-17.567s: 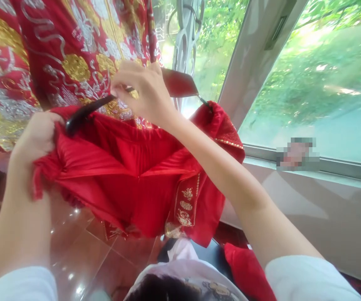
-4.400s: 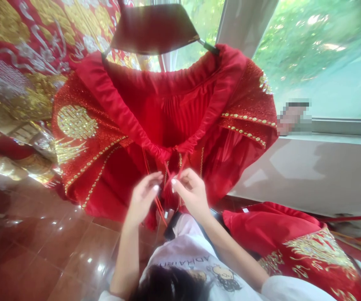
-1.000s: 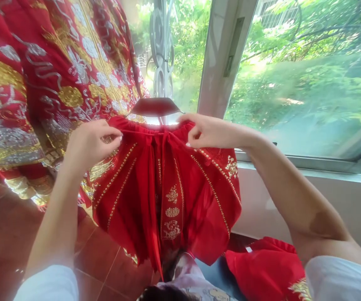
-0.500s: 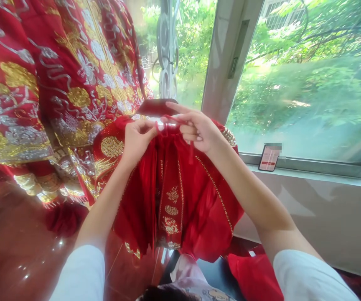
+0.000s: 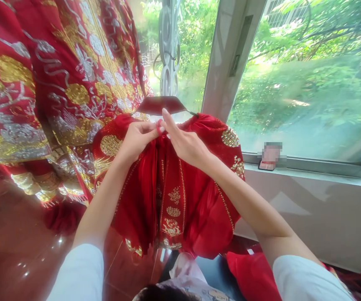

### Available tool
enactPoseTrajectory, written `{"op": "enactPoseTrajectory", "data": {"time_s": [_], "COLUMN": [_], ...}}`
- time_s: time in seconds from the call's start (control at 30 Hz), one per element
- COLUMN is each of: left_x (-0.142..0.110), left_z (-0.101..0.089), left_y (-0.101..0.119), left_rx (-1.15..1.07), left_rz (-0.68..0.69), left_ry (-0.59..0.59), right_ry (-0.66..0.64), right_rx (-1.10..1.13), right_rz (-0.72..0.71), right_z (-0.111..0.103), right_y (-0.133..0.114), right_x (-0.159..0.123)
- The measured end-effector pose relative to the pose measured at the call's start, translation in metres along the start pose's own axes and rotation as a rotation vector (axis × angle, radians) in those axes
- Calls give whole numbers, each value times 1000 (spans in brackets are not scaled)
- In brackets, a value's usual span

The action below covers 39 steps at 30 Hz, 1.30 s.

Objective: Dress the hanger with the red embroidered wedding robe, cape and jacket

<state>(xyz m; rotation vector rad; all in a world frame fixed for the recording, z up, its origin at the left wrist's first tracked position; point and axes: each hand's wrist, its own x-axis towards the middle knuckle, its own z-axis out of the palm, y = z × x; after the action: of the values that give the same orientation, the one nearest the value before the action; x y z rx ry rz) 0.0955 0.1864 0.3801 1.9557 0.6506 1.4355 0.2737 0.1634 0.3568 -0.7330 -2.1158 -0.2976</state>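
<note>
A red garment [image 5: 199,225] with gold embroidery and beaded edging hangs from a dark hanger [image 5: 158,105] in front of me. Both my hands meet at the middle of its gathered top edge. Thumb and fingertips of my left hand [image 5: 136,140] pinch a small loop of red ribbon [image 5: 159,123]. My right hand [image 5: 186,144] closes against the same ribbon from the other side, one finger pointing up toward the hanger. Its back hides most of the ribbon and part of the top edge.
Silver-and-gold embroidered red robes [image 5: 77,83] hang on the left. A window [image 5: 299,92] fills the right, with a partly blurred phone [image 5: 266,164] on its sill. Below are red cloth [image 5: 252,274], a dark seat [image 5: 219,271] and reddish floor tiles [image 5: 120,267].
My right hand has moved left and turned, bringing its fingers to my left hand's fingertips. The hanging ribbon end no longer shows. The garment's right shoulder is now uncovered.
</note>
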Motion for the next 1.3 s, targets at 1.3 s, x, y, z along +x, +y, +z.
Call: {"op": "enactPoseTrajectory", "data": {"time_s": [1.3], "left_x": [-29], "left_z": [-18], "left_y": [7], "left_rx": [763], "left_rz": [241], "left_ry": [235], "right_ry": [235], "right_rx": [-60], "right_rz": [339], "right_z": [-20], "right_y": [1], "right_x": [-14]}}
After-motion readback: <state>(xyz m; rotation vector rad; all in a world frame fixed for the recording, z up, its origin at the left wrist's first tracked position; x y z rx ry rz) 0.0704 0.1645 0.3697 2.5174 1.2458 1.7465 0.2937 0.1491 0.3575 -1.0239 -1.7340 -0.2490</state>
